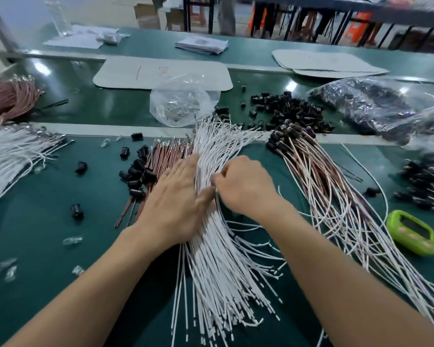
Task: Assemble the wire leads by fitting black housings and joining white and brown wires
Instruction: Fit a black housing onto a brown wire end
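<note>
A thick bundle of white wires lies down the middle of the green bench. My left hand rests flat on it with straight fingers, over the seam with the brown wires to its left. My right hand has curled fingers that pinch one or a few white wires at the bundle's right side. Loose black housings lie left of the brown wires. Assembled white-and-brown leads with housings fan out on the right.
A heap of black housings and a clear bag sit behind. A bagged lot of housings lies far right. A green timer is near the right edge. More white wires and brown wires lie left.
</note>
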The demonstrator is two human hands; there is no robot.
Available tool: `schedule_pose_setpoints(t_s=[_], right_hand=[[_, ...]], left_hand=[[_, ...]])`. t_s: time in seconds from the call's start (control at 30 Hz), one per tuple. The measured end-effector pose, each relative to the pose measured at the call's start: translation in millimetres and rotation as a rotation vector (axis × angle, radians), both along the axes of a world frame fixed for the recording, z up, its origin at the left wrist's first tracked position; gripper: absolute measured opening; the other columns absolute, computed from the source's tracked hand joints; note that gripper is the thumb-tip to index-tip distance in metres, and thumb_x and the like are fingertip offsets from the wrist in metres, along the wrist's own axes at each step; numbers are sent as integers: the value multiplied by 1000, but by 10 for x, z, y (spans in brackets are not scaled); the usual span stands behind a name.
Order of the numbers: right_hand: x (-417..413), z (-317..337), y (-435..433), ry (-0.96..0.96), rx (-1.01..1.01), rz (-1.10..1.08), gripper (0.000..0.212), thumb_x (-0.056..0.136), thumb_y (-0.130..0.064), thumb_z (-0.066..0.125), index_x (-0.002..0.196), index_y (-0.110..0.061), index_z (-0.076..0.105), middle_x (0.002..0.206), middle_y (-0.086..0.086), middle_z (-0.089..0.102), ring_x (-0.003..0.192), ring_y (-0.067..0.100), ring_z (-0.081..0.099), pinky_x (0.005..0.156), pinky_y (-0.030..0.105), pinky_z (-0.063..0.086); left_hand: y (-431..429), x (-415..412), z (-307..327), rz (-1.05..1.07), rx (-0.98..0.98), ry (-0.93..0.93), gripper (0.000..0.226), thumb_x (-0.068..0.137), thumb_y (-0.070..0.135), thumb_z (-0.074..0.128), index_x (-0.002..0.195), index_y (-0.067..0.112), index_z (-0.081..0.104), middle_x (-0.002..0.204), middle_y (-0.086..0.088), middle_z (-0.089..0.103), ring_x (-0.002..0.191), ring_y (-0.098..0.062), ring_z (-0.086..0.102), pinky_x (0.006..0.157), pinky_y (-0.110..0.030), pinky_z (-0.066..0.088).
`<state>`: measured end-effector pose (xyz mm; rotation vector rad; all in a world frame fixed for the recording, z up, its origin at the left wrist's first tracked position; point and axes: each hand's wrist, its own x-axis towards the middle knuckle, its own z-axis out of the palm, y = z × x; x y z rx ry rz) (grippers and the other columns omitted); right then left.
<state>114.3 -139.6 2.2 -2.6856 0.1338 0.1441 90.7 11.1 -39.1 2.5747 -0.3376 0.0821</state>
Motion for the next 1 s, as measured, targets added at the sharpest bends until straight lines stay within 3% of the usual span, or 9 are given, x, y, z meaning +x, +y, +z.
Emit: schedule_pose_setpoints(t_s=[0.13, 0.27, 0.4, 0.47, 0.57, 0.63, 0.73, 0.87, 1.0], right_hand=[[73, -40, 138, 48, 54, -24, 29, 93, -42, 59, 88, -14, 61, 93, 9, 65, 84, 33, 58, 70, 34, 41], [116, -1, 72, 94, 57, 31, 36, 95, -37, 62, 68, -14, 56, 67, 2, 60, 67, 25, 60, 55, 31, 40], [163, -38, 24, 116, 109, 32, 21, 92, -22, 64, 84, -5, 73, 74, 10, 73, 76, 26, 71, 73, 38, 60], [163, -42, -15, 114, 287, -20, 18, 89, -12, 63, 82, 3, 71, 69, 16, 71, 59, 17, 63, 60, 30, 53], [135, 46, -110, 88, 872, -161, 21, 92, -1, 61, 72, -3, 65, 55, 8, 61, 35, 11, 41, 37, 18, 30], [112, 117, -142, 65, 1147, -134, 24, 96, -4, 59, 73, -9, 63, 56, 3, 63, 37, 10, 45, 37, 17, 32], [88, 206, -174, 82, 1432, -41, 18, 98, -1, 58, 81, -7, 60, 62, 3, 66, 43, 6, 53, 41, 16, 38], [151, 341, -284, -131, 1725, -139, 22, 99, 5, 54, 87, -13, 59, 73, 9, 68, 55, 11, 58, 50, 18, 41], [252, 389, -356, -263, 1719, -213, 24, 97, 8, 52, 88, -11, 62, 70, 10, 63, 52, 14, 51, 48, 21, 37]], left_hand=[[45, 36, 49, 214, -153, -101, 72, 102, 33, 53, 162, 29, 14, 138, 0, 63, 120, -28, 59, 102, -40, 41], [143, 124, 79, 259, -100, -102, 71, 96, 27, 64, 157, 29, 29, 108, 12, 64, 101, -19, 57, 87, -31, 37], [151, 110, 103, 236, -135, -107, 56, 98, 25, 64, 152, 27, 47, 120, 6, 66, 114, -19, 58, 98, -31, 40], [138, 80, 117, 215, -166, -129, 53, 99, 29, 65, 150, 29, 51, 129, 6, 66, 118, -15, 57, 103, -30, 38], [114, 25, 164, 83, -297, -125, 49, 97, 40, 66, 145, 34, 56, 122, 17, 68, 110, 1, 59, 100, -24, 40], [64, -28, 190, -35, -457, -64, 46, 95, 45, 66, 140, 40, 58, 107, 21, 74, 101, 6, 66, 94, -22, 50], [-34, -84, 210, -129, -741, 136, 51, 89, 33, 74, 132, 52, 56, 95, 7, 80, 91, -10, 76, 87, -29, 60], [-55, -112, 249, -134, -968, 315, 43, 93, 2, 71, 129, 27, 67, 81, -11, 79, 69, -15, 73, 69, -23, 57], [16, -122, 297, -176, -1146, 467, 18, 92, 19, 67, 99, 12, 82, 65, -11, 70, 46, -12, 50, 45, -18, 40]])
